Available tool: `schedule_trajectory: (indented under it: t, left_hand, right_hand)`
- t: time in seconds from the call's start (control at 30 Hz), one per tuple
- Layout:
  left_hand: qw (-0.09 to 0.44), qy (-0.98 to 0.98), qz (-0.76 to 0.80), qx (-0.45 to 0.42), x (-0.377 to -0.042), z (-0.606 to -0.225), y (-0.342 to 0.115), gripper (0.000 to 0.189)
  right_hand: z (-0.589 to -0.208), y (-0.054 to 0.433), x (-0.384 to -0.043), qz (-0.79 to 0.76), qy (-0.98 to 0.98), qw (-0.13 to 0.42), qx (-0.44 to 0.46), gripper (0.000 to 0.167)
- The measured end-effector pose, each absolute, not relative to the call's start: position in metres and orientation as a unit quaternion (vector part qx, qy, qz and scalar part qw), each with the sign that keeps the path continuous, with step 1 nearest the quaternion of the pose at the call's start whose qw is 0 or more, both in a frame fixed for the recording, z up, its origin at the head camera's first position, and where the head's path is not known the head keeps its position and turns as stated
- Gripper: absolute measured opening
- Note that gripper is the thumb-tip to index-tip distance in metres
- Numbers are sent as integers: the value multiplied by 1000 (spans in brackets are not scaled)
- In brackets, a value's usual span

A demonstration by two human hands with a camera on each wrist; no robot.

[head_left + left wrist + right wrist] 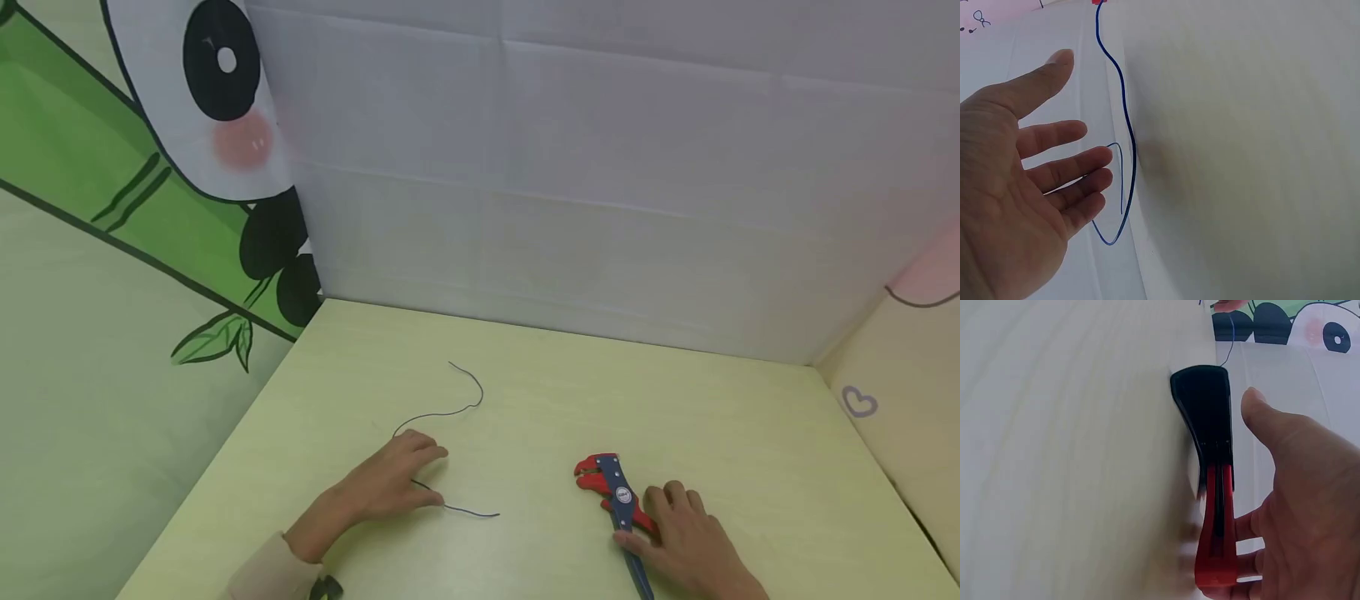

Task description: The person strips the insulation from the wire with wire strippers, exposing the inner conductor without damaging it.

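Note:
A thin blue wire [482, 392] lies in a loose curve on the table, with a short end to the right of the left thumb. My left hand [393, 479] is over the middle of it, which it partly hides. In the left wrist view the fingers are loosely spread, the thumb is well apart from them, and the wire [1133, 144] passes beyond the fingertips. A wire stripper [621, 500] with red jaws and a dark blue handle lies by my right hand [690, 533]. The right fingertips are at its red lever [1216, 562], while the thumb extends beside the dark handle [1207, 406].
The pale wooden table [525, 367] meets a white cloth backdrop [562, 208] at its far edge. A printed cloth with a panda and bamboo [150, 183] hangs along the left side. Another printed panel [892, 425] stands at the right edge.

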State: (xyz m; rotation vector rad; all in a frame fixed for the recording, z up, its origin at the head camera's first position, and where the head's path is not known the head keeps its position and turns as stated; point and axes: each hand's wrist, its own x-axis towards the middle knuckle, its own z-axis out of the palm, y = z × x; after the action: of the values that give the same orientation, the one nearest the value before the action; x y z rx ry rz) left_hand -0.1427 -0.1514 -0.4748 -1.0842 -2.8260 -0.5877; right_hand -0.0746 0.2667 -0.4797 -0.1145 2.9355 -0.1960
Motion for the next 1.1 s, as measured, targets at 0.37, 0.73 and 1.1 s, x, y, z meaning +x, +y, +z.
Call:
schedule_trajectory:
  t: [0.37,0.73,1.1]
  left_hand:
    - [-17,-914,-188,-359,-146,-477,-155,29]
    - [-25,-905,-188,-380,-148,-479,-160,11]
    - [-14,-894,-185,-408,-147,-484,-167,11]
  right_hand:
    - [-478,259,-66,-50,994,94,-16,87]
    - [-480,250,-58,-36,991,130,2,95]
    - [-486,235,-40,-60,992,105,22,90]
